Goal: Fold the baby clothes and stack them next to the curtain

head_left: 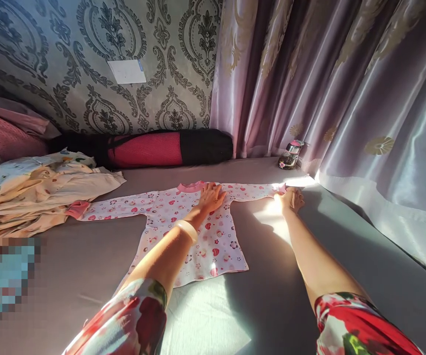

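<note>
A small white baby shirt with red and pink hearts lies spread flat on the grey bed sheet, sleeves stretched out to both sides. My left hand rests flat on the shirt's upper chest just below the pink collar, fingers spread. My right hand is at the end of the shirt's right sleeve, fingers curled on the pink cuff. A pale bangle sits on my left wrist.
A pile of cream patterned clothes lies at the left. A red and black rolled mat lies along the patterned wall. A small shiny jar stands by the satin curtain. A blurred patch is at lower left.
</note>
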Motion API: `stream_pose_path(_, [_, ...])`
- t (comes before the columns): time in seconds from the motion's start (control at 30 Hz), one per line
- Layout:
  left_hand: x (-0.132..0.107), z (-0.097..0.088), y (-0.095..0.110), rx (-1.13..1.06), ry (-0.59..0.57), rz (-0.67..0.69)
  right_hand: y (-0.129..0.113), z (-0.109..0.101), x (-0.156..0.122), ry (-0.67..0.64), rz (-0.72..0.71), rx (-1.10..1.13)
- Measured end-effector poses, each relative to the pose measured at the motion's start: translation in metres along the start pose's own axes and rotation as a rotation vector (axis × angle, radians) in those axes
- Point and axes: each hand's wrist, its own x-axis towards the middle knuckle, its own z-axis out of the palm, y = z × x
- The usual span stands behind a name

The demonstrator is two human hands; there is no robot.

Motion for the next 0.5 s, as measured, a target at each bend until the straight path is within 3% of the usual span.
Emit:
stream_pose_path(0.23, [0.003,0.008,0.006,0.016,-0.07,-0.024,0.005,0.001,0.005,-0.055,-0.038,0.079])
stream_pose_path(0.5, [0.008,-0.004,0.009,0.015,-0.243,-0.082,0.011,-0.001,0.015,-0.098,-0.007,0.215])
